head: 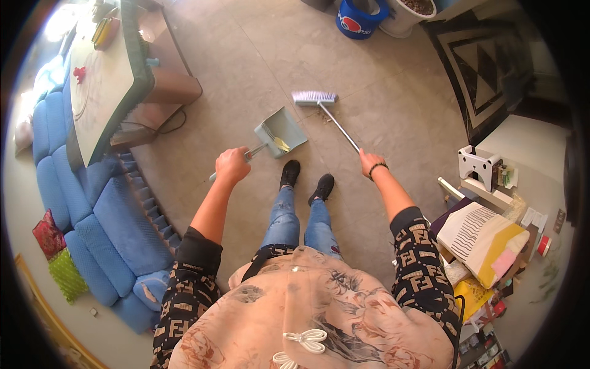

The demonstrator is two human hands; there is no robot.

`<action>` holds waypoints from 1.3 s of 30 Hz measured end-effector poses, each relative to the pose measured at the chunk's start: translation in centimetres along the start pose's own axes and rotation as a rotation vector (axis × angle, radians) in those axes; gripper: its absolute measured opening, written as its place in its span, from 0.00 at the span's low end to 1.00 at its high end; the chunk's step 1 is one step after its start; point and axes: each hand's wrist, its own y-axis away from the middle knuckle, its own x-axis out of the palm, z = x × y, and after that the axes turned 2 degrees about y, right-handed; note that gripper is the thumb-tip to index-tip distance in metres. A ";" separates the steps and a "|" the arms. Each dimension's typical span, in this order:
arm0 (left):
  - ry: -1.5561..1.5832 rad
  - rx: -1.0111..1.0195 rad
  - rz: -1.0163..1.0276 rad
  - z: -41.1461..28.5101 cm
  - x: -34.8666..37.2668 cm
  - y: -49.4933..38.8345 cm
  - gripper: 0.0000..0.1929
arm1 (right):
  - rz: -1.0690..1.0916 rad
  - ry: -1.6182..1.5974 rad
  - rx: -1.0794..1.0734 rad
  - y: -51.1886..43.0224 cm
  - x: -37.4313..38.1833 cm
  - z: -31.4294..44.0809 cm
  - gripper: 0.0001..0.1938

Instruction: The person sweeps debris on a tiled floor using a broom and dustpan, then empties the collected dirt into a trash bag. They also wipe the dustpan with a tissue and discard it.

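Observation:
My left hand (233, 165) grips the handle of a grey-blue dustpan (286, 124), whose pan lies at the floor in front of my feet. Inside the pan rests a yellowish scrap (281, 144), too small to name. My right hand (372, 163) is closed around the metal pole of a broom (340, 125). The broom's head, with pale lilac bristles (315, 96), is just beyond the dustpan and to its right, apart from it. Small bits of debris (328, 116) lie on the tiled floor near the broom head.
On the left stand a table (106, 69) and a blue sofa (131, 221). A cable (177, 124) loops beside the table base. Ahead are a blue Pepsi bucket (359, 20) and a white plant pot (405, 18). Cushions or folded fabric (479, 240) are piled to the right.

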 end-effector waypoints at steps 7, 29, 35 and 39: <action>0.007 0.023 0.016 0.7 0.0 0.0 0.13 | 0.036 0.188 -0.004 7.1 0.5 -5.6 0.29; 0.028 -0.018 -0.047 8.6 0.7 9.2 0.12 | -0.280 -0.056 -0.093 -8.4 -5.0 8.7 0.23; 0.027 0.042 -0.052 8.9 1.0 8.3 0.13 | -0.211 0.019 -0.015 -4.4 -3.1 -2.1 0.30; 0.026 0.106 -0.012 7.6 0.3 6.4 0.16 | -0.101 0.099 0.050 1.6 -3.0 -7.7 0.24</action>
